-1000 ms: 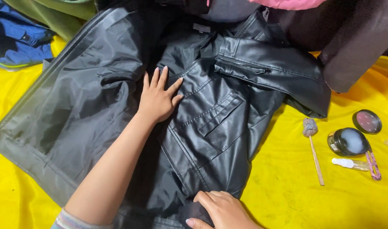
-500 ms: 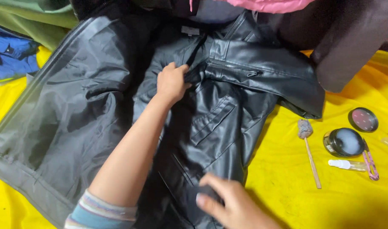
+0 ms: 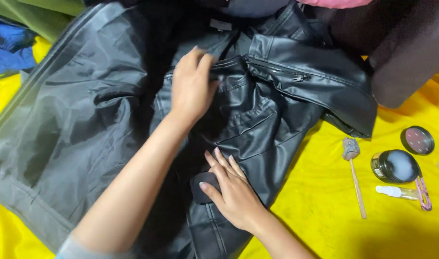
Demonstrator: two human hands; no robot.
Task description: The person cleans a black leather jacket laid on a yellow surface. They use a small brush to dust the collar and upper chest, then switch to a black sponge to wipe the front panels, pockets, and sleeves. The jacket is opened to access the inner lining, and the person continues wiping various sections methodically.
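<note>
A black leather jacket (image 3: 272,110) lies open on a yellow sheet (image 3: 334,216), its grey lining (image 3: 75,124) spread to the left. My left hand (image 3: 193,86) grips a fold of the leather near the collar. My right hand (image 3: 231,189) presses a small dark pad (image 3: 202,184) flat against the lower front of the jacket, fingers stretched over it.
Right of the jacket lie a wooden stick with a grey tuft (image 3: 354,172), an open round tin (image 3: 394,166), its lid (image 3: 417,140), a small white bottle (image 3: 397,192) and a pink tool (image 3: 423,194). Blue and green clothes (image 3: 13,43) lie top left, dark garments (image 3: 406,43) top right.
My left hand went from lying flat on the jacket to gripping the leather higher up by the collar. My right hand slid up the jacket front with the dark pad.
</note>
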